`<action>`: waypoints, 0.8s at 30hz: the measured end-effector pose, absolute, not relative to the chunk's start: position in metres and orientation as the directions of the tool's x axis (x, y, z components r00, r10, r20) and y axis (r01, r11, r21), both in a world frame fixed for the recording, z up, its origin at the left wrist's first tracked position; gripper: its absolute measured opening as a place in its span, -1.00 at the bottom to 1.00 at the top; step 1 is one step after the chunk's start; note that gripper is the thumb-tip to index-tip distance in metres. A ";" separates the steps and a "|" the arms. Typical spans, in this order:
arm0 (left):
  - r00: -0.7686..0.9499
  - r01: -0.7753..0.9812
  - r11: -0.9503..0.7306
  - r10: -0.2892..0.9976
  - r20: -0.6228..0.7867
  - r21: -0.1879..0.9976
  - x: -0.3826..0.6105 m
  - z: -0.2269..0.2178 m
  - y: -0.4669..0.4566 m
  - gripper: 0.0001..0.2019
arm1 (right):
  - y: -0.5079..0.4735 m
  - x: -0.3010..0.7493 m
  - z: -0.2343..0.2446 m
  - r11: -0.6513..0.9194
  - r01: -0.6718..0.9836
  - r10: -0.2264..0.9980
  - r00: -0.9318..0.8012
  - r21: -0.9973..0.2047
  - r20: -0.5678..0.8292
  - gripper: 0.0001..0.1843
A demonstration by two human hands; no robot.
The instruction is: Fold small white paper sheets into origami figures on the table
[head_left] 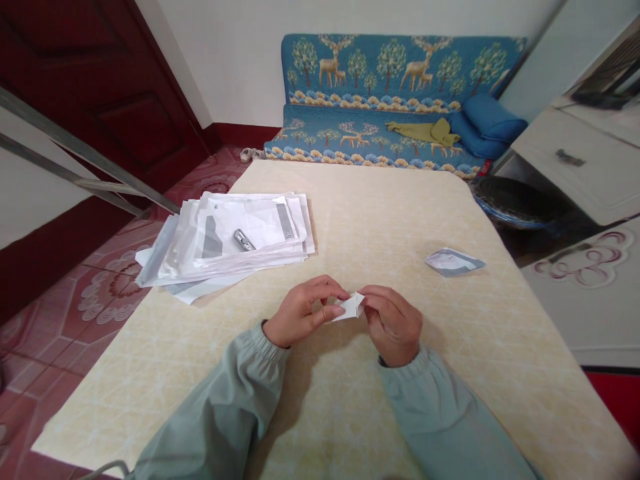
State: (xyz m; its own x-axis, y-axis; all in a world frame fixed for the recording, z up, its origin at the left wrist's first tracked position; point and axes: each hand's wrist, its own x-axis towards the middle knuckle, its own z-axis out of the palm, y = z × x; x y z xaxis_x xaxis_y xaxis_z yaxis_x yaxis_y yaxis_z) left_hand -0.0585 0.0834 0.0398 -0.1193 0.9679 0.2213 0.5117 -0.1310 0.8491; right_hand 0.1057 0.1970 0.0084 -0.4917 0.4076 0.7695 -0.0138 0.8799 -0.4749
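Centrally, a small creased white paper piece (351,307) is pinched over the glossy cream counter (360,213), the left hand (300,313) and right hand (395,323) each with a narrow grip closed on it. At ten o'clock lies a slumped stack of white sheets (235,240).

Soft even light, sharp centre, bowed edges.

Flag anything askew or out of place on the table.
The paper stack is splayed, with lower sheets overhanging the left edge of the table; a small metal object lies on top. Nothing spilled or torn. The left hand and right hand pinch a small folded paper.
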 end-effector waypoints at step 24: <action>-0.332 0.109 -0.241 0.905 0.264 0.964 -0.056 0.027 0.089 -0.84 | 0.189 0.103 0.014 0.748 -0.218 0.357 -0.664 -0.627 0.657 -0.83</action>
State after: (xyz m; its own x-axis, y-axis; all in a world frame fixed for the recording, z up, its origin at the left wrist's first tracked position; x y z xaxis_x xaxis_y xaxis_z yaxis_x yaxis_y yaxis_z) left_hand -0.0557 0.0893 0.0271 -0.3323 0.9054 0.2642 0.1090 -0.2413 0.9643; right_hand 0.1029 0.1893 0.0139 -0.6644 0.3566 0.6568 -0.2181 0.7481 -0.6267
